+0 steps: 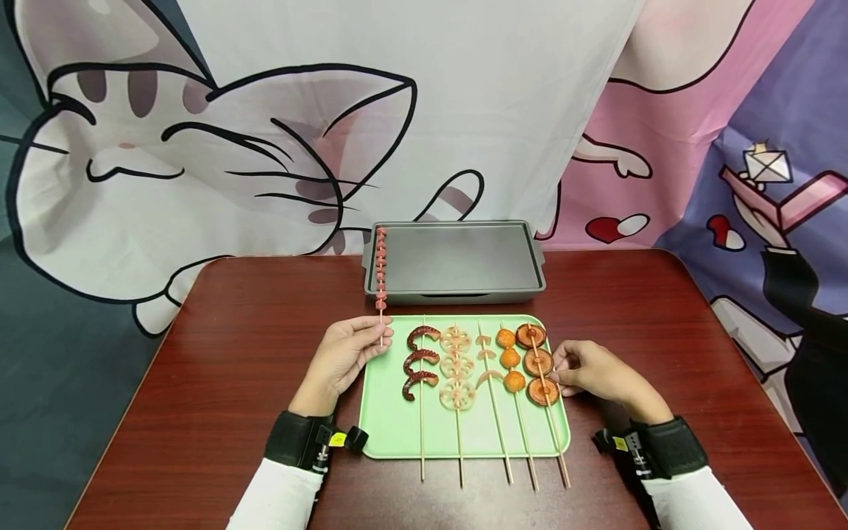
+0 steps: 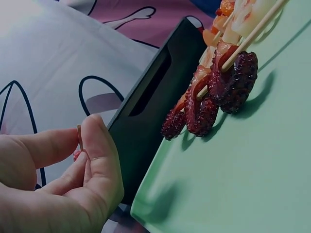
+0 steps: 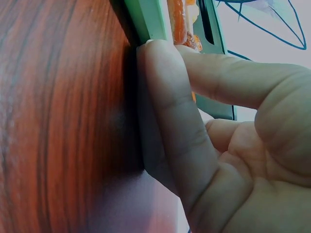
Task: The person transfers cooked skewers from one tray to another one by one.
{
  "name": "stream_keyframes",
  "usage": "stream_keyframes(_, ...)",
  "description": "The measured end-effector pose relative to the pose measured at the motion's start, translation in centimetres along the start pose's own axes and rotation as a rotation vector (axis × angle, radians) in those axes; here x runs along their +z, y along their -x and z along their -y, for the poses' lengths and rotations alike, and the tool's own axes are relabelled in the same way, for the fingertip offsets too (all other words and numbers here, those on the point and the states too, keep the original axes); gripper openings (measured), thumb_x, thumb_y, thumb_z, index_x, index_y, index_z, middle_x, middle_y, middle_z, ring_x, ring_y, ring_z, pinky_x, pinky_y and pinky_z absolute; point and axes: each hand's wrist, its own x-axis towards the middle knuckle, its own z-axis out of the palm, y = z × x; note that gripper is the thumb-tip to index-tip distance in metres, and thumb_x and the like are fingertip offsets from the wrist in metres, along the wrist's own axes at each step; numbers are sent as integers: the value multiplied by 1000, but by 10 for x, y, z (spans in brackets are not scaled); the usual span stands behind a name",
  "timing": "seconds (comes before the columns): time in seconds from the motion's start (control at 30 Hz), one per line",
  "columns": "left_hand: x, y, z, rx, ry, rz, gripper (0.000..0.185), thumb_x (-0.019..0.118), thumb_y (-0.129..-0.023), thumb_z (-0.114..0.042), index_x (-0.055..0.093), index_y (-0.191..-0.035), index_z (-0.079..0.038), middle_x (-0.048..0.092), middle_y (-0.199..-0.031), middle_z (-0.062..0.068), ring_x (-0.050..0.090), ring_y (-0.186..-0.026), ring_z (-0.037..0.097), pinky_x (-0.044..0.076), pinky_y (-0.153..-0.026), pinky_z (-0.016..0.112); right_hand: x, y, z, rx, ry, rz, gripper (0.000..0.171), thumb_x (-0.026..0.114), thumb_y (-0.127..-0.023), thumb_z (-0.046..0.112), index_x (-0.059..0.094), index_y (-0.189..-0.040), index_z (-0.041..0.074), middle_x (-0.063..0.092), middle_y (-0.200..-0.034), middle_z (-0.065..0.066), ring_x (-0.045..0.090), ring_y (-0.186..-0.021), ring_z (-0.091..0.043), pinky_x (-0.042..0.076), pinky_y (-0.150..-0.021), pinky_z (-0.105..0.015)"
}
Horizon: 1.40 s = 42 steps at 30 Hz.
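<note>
My left hand (image 1: pixel 379 333) pinches the lower end of a thin stick (image 2: pixel 79 136) between thumb and fingers. This skewer of small pink pieces (image 1: pixel 380 269) points away from me, over the left rim of the grey baking tray (image 1: pixel 464 258). A green tray (image 1: pixel 391 419) in front of me carries several skewers: dark red octopus (image 1: pixel 420 361), lotus root slices (image 1: pixel 457 368), orange balls (image 1: pixel 510 361) and brown round slices (image 1: pixel 538 362). My right hand (image 1: pixel 563 368) rests on the table, its fingers (image 3: pixel 170 111) touching the green tray's right rim (image 3: pixel 146 19) and holding nothing.
The reddish-brown table (image 1: pixel 232 412) has bare wood to the left and right of both trays. A cartoon-printed cloth (image 1: pixel 265 147) hangs close behind the table's far edge. The skewer sticks (image 1: pixel 510 471) jut past the green tray's near rim.
</note>
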Motion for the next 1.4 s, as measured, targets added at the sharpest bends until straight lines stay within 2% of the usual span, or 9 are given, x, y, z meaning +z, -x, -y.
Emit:
stream_keyframes(0.2, -1, 0, 1, 17, -13, -7, 43, 56, -103, 6, 44, -141, 23, 74, -87, 2, 71, -74, 8, 62, -68, 17, 0, -1, -1, 7, 13, -4, 13, 67, -91, -6, 59, -100, -11, 65, -86, -11, 67, -75, -14, 66, -65, -31)
stream_keyframes(0.37, -2, -1, 2, 24, -28, -15, 46, 56, -103, 6, 43, -143, 22, 74, -88, 1, 70, -73, 8, 61, -67, 16, 0, -1, 0, 7, 9, -5, 10, 64, -91, -8, 58, -99, -11, 66, -87, -12, 67, -76, -15, 66, -65, -31)
stream_keyframes(0.77, -1, -2, 1, 59, -47, -23, 44, 57, -100, 9, 46, -141, 21, 75, -91, 5, 72, -73, 9, 61, -67, 16, 0, 0, -2, 10, 9, -11, 11, 64, -91, -8, 58, -100, -11, 66, -87, -12, 67, -76, -15, 66, -65, -31)
stream_keyframes(1.17, -1, -1, -1, 56, -107, -36, 42, 60, -100, 7, 49, -139, 20, 75, -89, 3, 72, -73, 8, 62, -67, 16, 0, 2, -1, 4, 12, -10, 9, 63, -91, -10, 58, -98, -9, 66, -87, -13, 67, -76, -16, 66, -64, -31)
stream_keyframes(1.4, -2, 2, -3, 67, -155, -49, 42, 61, -97, 12, 50, -136, 20, 74, -90, 1, 73, -72, 8, 62, -66, 17, 0, 0, -1, 13, 15, -7, 12, 64, -91, -7, 59, -101, -11, 66, -87, -11, 67, -77, -15, 66, -65, -31)
